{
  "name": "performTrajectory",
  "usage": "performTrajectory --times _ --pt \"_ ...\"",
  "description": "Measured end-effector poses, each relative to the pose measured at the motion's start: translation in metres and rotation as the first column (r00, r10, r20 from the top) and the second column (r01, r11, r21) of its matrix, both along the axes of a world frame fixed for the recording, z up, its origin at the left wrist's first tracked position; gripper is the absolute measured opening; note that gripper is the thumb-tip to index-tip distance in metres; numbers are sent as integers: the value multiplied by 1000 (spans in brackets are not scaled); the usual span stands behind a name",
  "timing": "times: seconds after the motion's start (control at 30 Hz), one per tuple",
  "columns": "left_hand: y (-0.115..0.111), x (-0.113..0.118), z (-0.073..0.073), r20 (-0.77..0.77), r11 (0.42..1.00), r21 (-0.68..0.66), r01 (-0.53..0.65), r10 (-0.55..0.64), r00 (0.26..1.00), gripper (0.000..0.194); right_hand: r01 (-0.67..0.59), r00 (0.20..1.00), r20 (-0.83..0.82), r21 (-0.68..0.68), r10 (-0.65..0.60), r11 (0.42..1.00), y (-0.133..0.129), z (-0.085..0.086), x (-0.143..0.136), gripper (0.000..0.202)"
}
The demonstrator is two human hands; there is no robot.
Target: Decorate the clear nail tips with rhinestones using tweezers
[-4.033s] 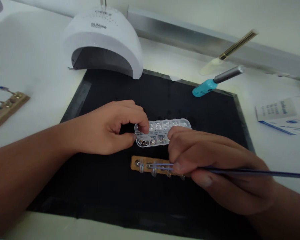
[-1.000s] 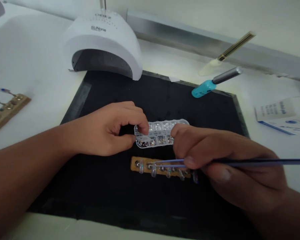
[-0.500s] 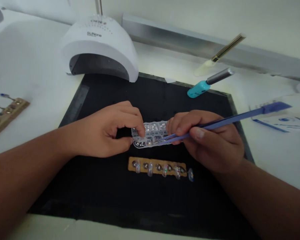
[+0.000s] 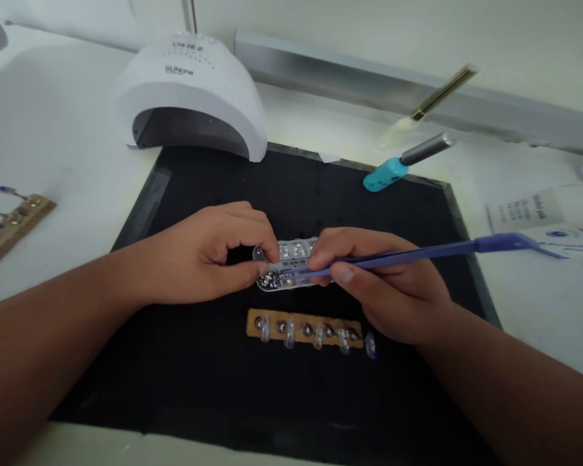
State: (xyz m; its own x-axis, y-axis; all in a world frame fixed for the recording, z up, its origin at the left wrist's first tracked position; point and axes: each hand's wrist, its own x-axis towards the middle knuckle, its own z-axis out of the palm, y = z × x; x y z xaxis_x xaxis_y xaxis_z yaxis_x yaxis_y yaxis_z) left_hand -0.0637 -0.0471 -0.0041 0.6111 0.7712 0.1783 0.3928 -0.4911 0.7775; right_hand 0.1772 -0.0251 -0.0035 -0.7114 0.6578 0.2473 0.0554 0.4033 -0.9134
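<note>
A clear case of small compartments holds tiny rhinestones. My left hand pinches its left end between thumb and forefinger. In my right hand is a pair of blue tweezers, with the tips over the front row of compartments near the left end. The right fingers cover the case's right end. Whether the tips grip a stone is too small to tell. Just in front lies a wooden strip with round metal studs. Clear false nails with coloured sparkles stand along it.
A white nail lamp stands at the back left of the black mat. A turquoise bottle and a pale bottle are at the back right. Another wooden strip lies far left, and a white printed packet lies right.
My right hand and the tweezers have moved left along the case, and the tweezers lie flatter. The tips are now nearer the left end. My left hand keeps its hold.
</note>
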Motion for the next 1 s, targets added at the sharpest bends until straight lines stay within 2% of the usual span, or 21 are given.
performTrajectory --times 0.2,0.4,0.63,1.0 --pt "0 0 -1 7 1000 13 -7 7 1000 15 -22 994 107 64 15 998 0 4 -1 12" --pt "1 2 1 13 1000 6 2 -2 1000 15 -76 985 167 207 41 975 6 5 -1 12" --pt "2 3 0 28 1000 -3 9 -9 1000 14 -90 983 173 204 55 975 4 7 2 12" --pt "0 5 -3 43 1000 -5 -8 9 999 15 -65 979 205 283 5 957 0 5 3 9"
